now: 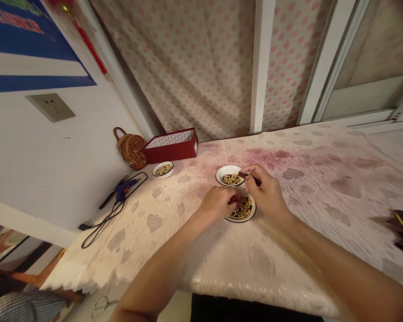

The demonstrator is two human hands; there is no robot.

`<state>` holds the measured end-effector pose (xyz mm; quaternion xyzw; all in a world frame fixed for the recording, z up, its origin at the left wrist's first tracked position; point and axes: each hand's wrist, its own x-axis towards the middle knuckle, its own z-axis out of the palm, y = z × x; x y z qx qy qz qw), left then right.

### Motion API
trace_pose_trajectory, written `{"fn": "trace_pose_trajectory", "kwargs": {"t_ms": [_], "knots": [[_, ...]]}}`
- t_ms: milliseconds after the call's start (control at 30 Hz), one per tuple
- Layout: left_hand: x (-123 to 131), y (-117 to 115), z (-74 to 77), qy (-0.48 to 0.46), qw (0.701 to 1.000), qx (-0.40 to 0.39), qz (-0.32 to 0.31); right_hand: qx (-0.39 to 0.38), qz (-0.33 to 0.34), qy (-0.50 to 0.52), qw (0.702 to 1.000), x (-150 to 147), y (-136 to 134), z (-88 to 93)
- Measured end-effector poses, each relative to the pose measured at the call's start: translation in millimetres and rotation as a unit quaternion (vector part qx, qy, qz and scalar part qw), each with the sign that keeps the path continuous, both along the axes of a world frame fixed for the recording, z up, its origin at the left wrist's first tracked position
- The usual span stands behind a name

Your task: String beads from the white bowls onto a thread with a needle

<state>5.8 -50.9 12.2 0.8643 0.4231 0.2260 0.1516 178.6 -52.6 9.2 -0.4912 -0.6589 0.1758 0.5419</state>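
Yellow-and-black beans (243, 208), small, roundish and glossy, lay loosely mixed, too many to count, in three white bowls with dark rims. The near bowl (253, 210) was the fullest one in view; the far bowl (221, 172) stood just behind it, and the side bowl (168, 174) well to the left. The left hand (218, 202) had its curled fingertips down in the near bowl, though I could not tell whether they gripped anything. The right hand (267, 188) pinched one dark reddish-brown piece (242, 175) over the far bowl's edge. One red box (173, 152), one brown bag (131, 150) and one blue glue gun (121, 191) sat leftward.
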Motion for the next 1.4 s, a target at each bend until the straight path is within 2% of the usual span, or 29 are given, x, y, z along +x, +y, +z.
{"fn": "trace_pose_trajectory", "kwargs": {"t_ms": [167, 267, 367, 433, 600, 700, 1133, 1400], "knots": [[-1, -1, 3.7, -0.068, 0.997, -0.041, 0.017, 0.004, -0.003, -0.01, 1.0, 1, 0, 0.3], [-1, 2, 3.9, -0.184, 0.977, -0.109, 0.016, 0.004, 0.0, -0.007, 1.0, 1, 0, 0.6], [-4, 7, 3.6, -0.334, 0.92, -0.203, 0.032, 0.003, -0.001, -0.002, 1.0, 0, 0, 0.5], [-6, 11, 4.1, -0.397, 0.88, -0.255, 0.046, 0.005, 0.001, 0.0, 1.0, -1, 0, 0.4], [-11, 16, 4.2, -0.483, 0.804, -0.343, 0.048, 0.007, 0.031, -0.003, 0.999, -3, -3, -0.2], [-11, 17, 3.3, -0.51, 0.771, -0.378, 0.05, 0.002, 0.051, -0.005, 0.999, -4, -4, -1.4], [-8, 14, 9.4, -0.569, 0.708, -0.411, 0.081, 0.023, 0.11, -0.006, 0.994, -6, -5, -1.9], [-7, 13, 9.8, -0.583, 0.692, -0.42, 0.074, 0.029, 0.117, -0.009, 0.993, -7, -3, -5.1]]}}
